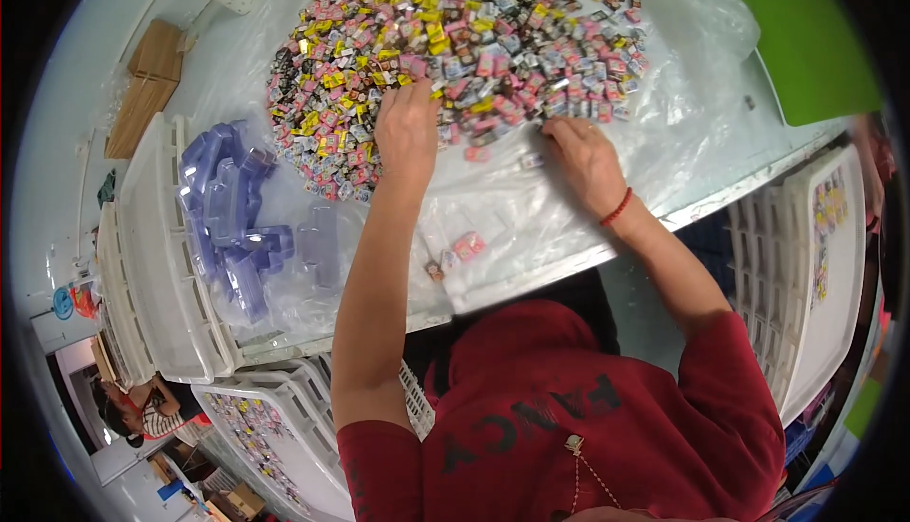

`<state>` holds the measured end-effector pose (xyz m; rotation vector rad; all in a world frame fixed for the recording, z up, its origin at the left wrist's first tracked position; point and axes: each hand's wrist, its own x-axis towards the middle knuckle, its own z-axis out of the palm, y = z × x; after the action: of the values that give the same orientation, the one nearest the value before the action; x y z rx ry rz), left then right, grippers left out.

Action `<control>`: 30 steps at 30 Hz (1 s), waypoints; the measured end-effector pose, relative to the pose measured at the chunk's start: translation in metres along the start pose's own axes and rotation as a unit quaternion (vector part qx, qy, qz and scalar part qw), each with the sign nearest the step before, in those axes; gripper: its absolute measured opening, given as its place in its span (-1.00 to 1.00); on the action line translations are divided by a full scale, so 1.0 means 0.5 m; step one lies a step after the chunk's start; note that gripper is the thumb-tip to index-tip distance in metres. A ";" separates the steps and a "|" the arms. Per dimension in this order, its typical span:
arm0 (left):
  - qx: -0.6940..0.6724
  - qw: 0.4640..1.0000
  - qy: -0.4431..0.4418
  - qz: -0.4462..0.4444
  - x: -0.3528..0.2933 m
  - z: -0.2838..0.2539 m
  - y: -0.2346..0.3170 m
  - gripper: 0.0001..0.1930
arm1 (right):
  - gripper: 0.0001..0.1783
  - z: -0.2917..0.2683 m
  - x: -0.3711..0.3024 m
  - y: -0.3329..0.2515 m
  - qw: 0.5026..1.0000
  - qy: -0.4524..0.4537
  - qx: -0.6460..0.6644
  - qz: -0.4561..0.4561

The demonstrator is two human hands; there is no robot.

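Observation:
A broad heap of small, flat pieces point(379, 24) in pink, yellow, white and dark colours covers the table before me. My left hand point(408, 133) rests at the heap's near edge, its fingers bent and close together. Its fingertips are among the pieces, so I cannot make out what they grip. My right hand point(583, 164), with a red cord on the wrist, is at the near right edge of the heap. Its thumb and fingers are drawn together around something too small to name. Between the hands lie a loose pink piece point(477, 154) and a pale piece point(532, 161).
Purple clear plastic trays point(225, 201) are piled left of the heap. A clear bag with pink pieces point(467, 246) lies near the table's front edge. White plastic crates point(171, 256) stand at left, others point(801, 266) at right. A green board point(806, 38) is far right.

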<state>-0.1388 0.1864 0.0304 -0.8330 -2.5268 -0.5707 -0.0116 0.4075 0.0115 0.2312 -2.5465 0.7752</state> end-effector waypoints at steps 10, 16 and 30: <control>-0.383 0.882 -0.159 -0.224 -0.100 -0.080 0.084 -0.60 | -0.72 -0.015 -0.029 -0.062 0.983 -0.077 0.122 0.113; -0.399 0.843 -0.235 -0.274 -0.155 -0.083 0.054 -0.54 | -0.74 0.005 -0.028 -0.091 0.997 -0.060 0.051 -0.020; -0.197 0.942 -0.239 -0.129 -0.194 -0.109 0.014 -0.60 | -0.65 0.103 0.027 -0.151 0.991 -0.091 0.005 -0.095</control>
<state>-0.0491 0.1201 0.0286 -0.8616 -3.0476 -1.1032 -0.0217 0.3158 0.0169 0.5618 -2.6409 0.7217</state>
